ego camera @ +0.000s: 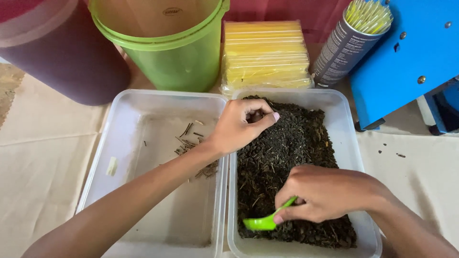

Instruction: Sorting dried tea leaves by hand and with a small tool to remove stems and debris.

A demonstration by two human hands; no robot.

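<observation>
On the cloth-covered desk (pixel 43 157), the left hand (pixel 241 125) pinches into dried leaves (pixel 287 143) at twelve o'clock, picking out twigs, while the right hand (pixel 325 193) grips a green scoop (pixel 265 220), needing a careful pinch.

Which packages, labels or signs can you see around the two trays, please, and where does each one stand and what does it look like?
Can: behind the right tray, tilted, dark grey cylinder with a light printed label, full of yellow-green straws.
Yellow packs: stacked behind the trays, between bucket and can, flat, in clear wrap.
Sticker: small oval, inside the green bucket, top centre.
No signs or screens.
</observation>
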